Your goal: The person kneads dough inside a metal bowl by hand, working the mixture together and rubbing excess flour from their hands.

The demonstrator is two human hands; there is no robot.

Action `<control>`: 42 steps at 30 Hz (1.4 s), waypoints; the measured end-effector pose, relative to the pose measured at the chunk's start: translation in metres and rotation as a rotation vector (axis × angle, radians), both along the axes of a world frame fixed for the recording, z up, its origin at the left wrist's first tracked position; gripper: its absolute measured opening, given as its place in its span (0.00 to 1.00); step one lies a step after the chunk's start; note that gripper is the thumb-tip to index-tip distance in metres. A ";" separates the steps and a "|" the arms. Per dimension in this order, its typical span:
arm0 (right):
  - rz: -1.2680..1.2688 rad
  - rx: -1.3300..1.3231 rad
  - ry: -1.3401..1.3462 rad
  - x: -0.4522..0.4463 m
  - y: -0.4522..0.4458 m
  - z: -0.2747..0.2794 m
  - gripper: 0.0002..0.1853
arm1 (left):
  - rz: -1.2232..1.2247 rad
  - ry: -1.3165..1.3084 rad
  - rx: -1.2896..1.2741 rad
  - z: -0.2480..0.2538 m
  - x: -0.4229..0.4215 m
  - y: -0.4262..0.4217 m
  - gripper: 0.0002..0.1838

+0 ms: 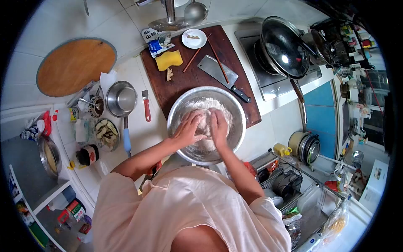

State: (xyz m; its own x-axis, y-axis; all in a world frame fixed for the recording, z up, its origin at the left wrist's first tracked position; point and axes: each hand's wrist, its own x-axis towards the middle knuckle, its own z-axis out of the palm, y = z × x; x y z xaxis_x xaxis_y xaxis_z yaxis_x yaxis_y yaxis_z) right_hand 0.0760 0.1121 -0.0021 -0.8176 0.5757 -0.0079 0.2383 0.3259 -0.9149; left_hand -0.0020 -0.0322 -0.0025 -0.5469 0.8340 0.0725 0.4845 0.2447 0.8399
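Observation:
A large metal bowl [238, 122] sits at the front edge of the dark red cutting board [161, 86]. Inside it is a pale lump of dough [205, 122] with loose flour around it. My left hand [189, 128] lies against the dough's left side, fingers bent and somewhat apart. On the other side, my right hand [218, 128] presses on the dough with its fingers close together. Both hands are down inside the bowl, and part of the dough is hidden beneath them. Behind the bowl lies a cleaver [218, 71] with a black handle, beside two chopsticks [217, 56].
A yellow sponge [169, 60], a small white plate [194, 38] and ginger [169, 74] are on the board. A wok [285, 48] stands on the stove at the right. Left are a saucepan [121, 99], a red-handled scraper [146, 107] and a bowl of sliced food [107, 135].

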 end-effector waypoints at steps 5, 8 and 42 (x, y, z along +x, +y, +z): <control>-0.030 0.364 0.057 0.006 -0.021 -0.053 0.19 | 0.058 0.479 -0.231 -0.040 0.001 0.019 0.24; -0.029 0.413 0.046 -0.010 -0.007 -0.062 0.19 | 0.082 0.431 -0.226 -0.047 -0.013 0.033 0.24; -0.043 0.544 0.015 -0.055 0.041 -0.068 0.16 | 0.189 0.458 -0.235 -0.056 -0.040 0.073 0.18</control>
State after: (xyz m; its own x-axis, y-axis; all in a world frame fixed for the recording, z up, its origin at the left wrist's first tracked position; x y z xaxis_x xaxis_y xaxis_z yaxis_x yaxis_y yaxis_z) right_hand 0.0205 0.1527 -0.0701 -0.7907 0.5264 0.3125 0.2499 0.7436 -0.6201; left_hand -0.0416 0.0413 -0.0583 -0.6454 0.7464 0.1620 0.7168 0.5187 0.4660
